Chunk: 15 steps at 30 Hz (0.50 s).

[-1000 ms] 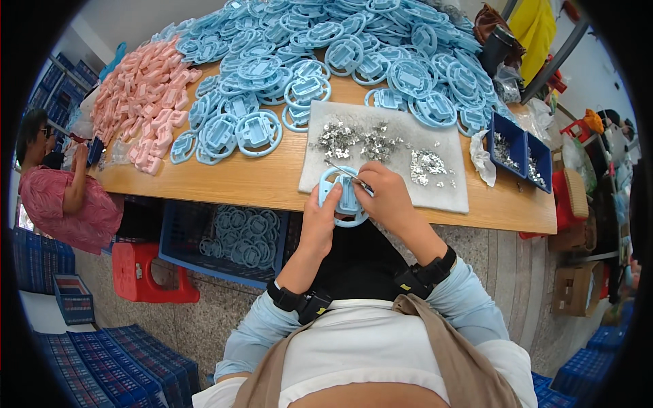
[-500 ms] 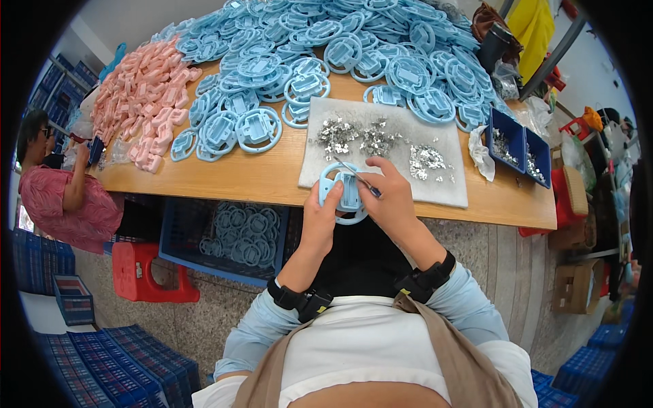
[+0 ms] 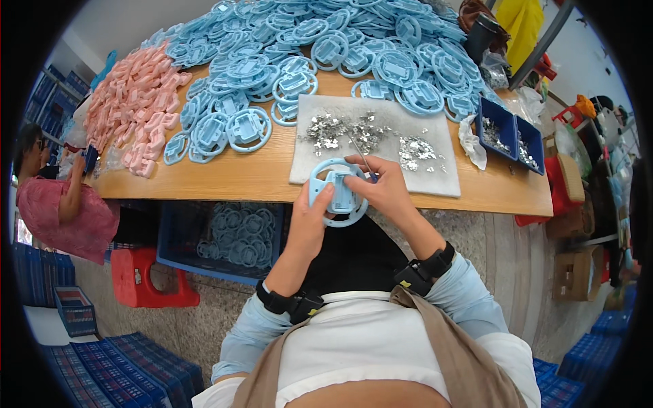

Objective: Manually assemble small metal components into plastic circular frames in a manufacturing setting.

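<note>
Blue wheel (image 3: 341, 200), in left hand (image 3: 309, 219), thin tool (image 3: 361, 156) in right hand (image 3: 389, 190)

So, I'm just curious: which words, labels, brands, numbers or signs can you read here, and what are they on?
None can be read.
Red plastic stool: small pale label on its side, too small to read.
Black wristbands: small yellow marks, too small to make out.
Cardboard box at right: any markings are too blurred to read.
Light-blue wheel-shaped frame in the left hand: no readable lettering.
</note>
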Available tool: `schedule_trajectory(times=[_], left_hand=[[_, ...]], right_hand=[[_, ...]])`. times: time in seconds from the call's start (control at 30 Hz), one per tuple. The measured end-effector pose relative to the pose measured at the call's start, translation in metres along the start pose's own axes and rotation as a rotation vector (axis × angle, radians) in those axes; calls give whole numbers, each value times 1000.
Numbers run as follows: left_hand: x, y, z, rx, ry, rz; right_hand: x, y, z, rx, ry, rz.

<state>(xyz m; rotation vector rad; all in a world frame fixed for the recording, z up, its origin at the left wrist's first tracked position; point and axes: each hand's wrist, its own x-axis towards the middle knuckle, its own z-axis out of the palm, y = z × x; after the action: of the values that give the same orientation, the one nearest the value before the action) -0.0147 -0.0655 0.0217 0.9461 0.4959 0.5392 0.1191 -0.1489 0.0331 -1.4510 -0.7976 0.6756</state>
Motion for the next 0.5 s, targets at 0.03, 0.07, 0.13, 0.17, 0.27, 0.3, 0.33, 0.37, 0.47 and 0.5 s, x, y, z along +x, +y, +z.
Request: schedule_trajectory(times=[0.03,0.07,0.13,0.17,0.27,0.3,0.33,0.37,0.47,0.5], left_hand=[[-2,3,-3,-82,-29,-90],[-3,6,-6,-164,-59,-180],[-4,8,-12,-243,-111,-281],[-3,8,-15,-216,-120,-290],[-5,7,-18,-129,-107,-265],[-5,6,-17,-67,-108,-247],[-4,4,-16,-5,-109,-229],[-4,3,-14,56,-111,-210],[3,-6,-8,53,-85,-209],[6,-10,-3,22,-90,-208]], right_hand=[[-2,-1,3,-27,16,-22],[-5,-1,4,-55,31,-43],[-9,2,7,-116,50,-86],[-11,4,7,-146,58,-107],[-19,3,7,-209,27,-81],[-22,1,5,-231,11,-54],[-24,3,3,-241,3,-40],[-25,5,0,-250,-2,-41],[-23,11,-11,-247,-16,-77],[-22,14,-18,-234,-2,-110]])
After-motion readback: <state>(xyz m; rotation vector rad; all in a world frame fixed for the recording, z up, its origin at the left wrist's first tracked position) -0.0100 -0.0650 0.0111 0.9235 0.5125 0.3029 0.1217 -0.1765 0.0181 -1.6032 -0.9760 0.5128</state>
